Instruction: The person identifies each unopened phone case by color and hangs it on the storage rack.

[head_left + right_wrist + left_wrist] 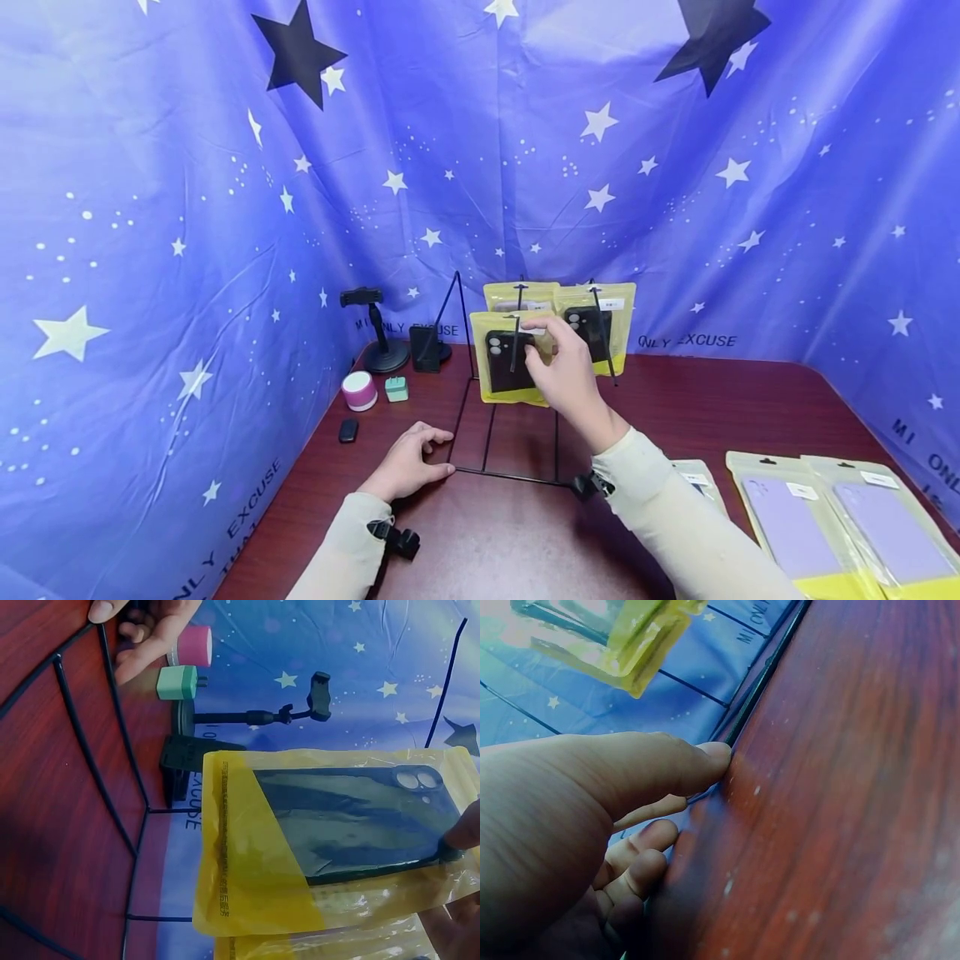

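My right hand (572,372) pinches the right side of a yellow-edged pouch with a black phone case (498,358) inside. A dark hook rod runs through the hole at its top and passes in front of it. In the right wrist view the thumb (466,829) lies on the front of the pouch, with fingers behind it. My left hand (408,462) rests on the table at the front left corner of a black wire rack (517,477). Its thumb (714,756) touches the corner, and the other fingers are relaxed beside the left base bar.
Another pouch with a black case (592,329) hangs on the right hook, and one hangs behind the held pouch. Pouches with lilac cases (787,521) lie at right. A phone stand (385,354), green charger (396,388) and pink round item (359,391) stand at left.
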The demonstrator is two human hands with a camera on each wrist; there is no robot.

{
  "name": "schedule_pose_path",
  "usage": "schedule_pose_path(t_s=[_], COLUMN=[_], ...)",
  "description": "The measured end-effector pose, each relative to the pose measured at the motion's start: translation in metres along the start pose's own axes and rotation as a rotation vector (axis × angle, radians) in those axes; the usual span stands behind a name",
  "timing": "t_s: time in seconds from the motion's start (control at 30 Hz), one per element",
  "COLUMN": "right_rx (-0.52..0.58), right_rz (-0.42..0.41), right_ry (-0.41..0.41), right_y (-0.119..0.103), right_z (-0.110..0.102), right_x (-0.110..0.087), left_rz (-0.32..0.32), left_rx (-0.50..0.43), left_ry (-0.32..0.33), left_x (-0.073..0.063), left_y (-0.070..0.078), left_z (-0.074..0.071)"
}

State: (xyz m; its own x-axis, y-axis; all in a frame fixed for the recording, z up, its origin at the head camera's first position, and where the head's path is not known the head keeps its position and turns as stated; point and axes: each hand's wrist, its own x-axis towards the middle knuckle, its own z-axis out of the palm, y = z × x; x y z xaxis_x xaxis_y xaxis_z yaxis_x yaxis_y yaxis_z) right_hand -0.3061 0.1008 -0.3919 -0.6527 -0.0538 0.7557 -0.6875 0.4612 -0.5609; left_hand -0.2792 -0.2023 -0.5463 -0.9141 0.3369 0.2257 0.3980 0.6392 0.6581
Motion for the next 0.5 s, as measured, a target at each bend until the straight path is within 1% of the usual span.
schedule_pose_path(t_s=[0.1, 0.23, 0.5], right_rx=[0.009, 0.02, 0.011], right_rz=[0.017, 0.016, 0.008], right_ry=[0.001, 0.006, 0.026], right_y=[0.003, 0.009, 0.019], right_z=[0.001, 0.003, 0.006], right_x=[0.005, 0.009, 0.012], left_rz=[-0.002, -0.015, -0.003], left_rx=[0.001, 0.005, 0.007], left_ry=[-0.002, -0.011, -0.009], left_x=[0.001, 0.0, -0.001], left_y=[-0.001, 0.0, 0.0], left_z=[0.0, 0.0, 0.0])
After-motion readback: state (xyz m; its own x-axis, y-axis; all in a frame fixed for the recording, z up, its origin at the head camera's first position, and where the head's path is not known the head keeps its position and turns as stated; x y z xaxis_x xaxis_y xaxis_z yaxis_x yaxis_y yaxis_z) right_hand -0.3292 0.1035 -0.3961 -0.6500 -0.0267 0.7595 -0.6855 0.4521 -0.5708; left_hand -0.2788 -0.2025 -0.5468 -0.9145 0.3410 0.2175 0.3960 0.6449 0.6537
